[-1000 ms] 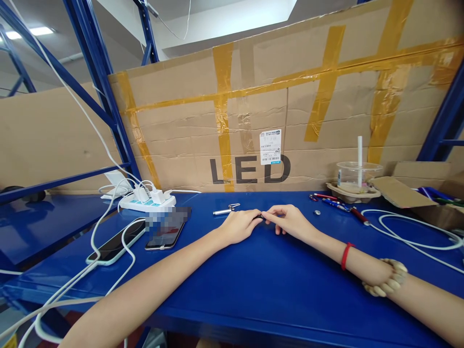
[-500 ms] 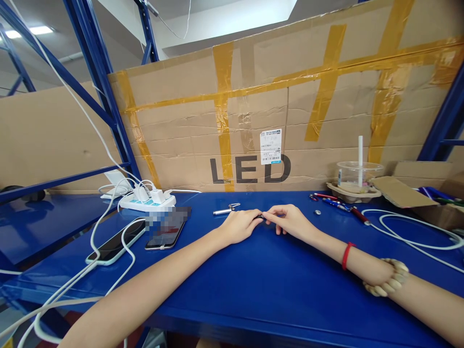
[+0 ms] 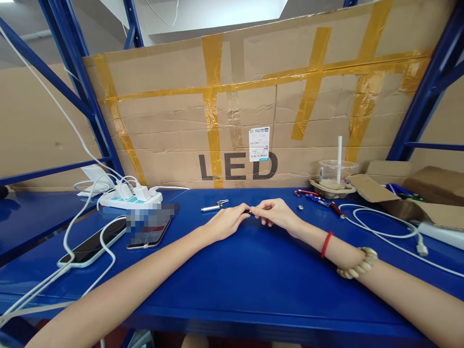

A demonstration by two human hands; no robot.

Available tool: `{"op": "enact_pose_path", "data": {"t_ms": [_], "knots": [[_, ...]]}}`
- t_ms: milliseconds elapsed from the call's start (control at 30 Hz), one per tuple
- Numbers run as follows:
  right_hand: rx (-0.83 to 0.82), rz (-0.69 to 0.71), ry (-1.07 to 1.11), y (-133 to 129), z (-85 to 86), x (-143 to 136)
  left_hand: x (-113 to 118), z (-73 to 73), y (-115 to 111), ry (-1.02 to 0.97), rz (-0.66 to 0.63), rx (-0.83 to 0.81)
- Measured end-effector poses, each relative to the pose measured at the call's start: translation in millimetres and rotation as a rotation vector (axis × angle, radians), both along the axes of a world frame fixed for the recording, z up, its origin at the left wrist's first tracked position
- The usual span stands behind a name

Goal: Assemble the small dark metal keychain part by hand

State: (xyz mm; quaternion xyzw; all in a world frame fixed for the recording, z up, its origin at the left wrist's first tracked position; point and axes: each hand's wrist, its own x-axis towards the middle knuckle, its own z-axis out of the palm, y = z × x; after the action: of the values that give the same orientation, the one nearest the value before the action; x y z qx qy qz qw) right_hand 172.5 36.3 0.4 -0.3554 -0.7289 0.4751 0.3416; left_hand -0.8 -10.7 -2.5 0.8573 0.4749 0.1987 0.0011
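A small dark piece (image 3: 249, 212) sits between the two hands over the middle of the worktop (image 3: 232, 275). Its visible part runs roughly side to side, the right end dipping slightly; which end is its front cannot be told. The left hand (image 3: 225, 224) has its grip closed on the left end; the right hand (image 3: 277, 212) pinches the right end with thumb and forefinger. Blue surface stretches between the forearms to the front edge, well apart from the hands; the carton wall (image 3: 163, 135) bounds the back. A silver pen part (image 3: 210, 209) lies just beyond the left hand, a tiny silver piece (image 3: 300, 207) near the right. Fingers hide most of the dark piece, and pixelation covers part of a phone (image 3: 154, 235).
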Motion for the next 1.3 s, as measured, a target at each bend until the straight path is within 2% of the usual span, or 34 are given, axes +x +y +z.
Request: {"op": "enact_pose_path", "data": {"t_ms": [267,467,1033,1300], "knots": [[-0.120,0.024,0.035,0.9,-2.0,0.6,0.9,0.7,-1.8,-0.043,-0.057,0.059],[-0.151,0.046,0.054,1.7,-2.8,0.1,2.0,2.7,-3.1,-0.072,-0.110,0.077],[-0.168,0.129,0.033,0.3,-1.9,0.4,1.0,-1.7,1.0,-0.103,-0.125,0.161],[-0.169,0.139,0.035,1.9,-2.9,0.1,1.8,-1.4,0.5,-0.087,-0.085,0.161]]}}
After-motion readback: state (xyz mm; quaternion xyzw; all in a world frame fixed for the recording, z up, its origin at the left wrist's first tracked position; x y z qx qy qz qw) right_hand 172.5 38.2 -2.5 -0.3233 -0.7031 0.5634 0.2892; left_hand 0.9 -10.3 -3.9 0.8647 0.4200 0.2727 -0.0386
